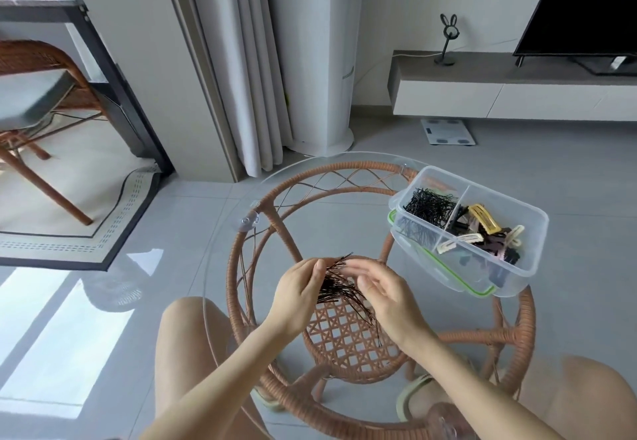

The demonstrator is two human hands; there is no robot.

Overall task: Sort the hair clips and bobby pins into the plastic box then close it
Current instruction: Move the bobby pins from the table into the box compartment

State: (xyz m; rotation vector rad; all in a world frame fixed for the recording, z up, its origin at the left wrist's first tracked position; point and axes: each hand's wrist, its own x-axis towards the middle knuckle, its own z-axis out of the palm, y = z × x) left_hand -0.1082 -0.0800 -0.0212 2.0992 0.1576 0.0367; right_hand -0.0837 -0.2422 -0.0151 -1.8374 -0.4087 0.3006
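A bundle of dark bobby pins (336, 284) is fanned out above the glass table, pinched at its upper end in my left hand (299, 293). My right hand (382, 293) is beside the bundle with its fingers apart, fingertips touching the pins. The clear plastic box (531, 232) stands open at the table's right, split by a divider. Its left compartment holds black bobby pins (429, 208); its right one holds several hair clips (482, 229) in yellow, cream, pink and black. The box rests on its green-rimmed lid (448, 279).
The round glass tabletop (220, 267) sits on a rattan frame (248, 232) with a woven lower shelf. My knees are on either side of it. A curtain, a white tower, a TV bench and a rattan chair stand further back on the tiled floor.
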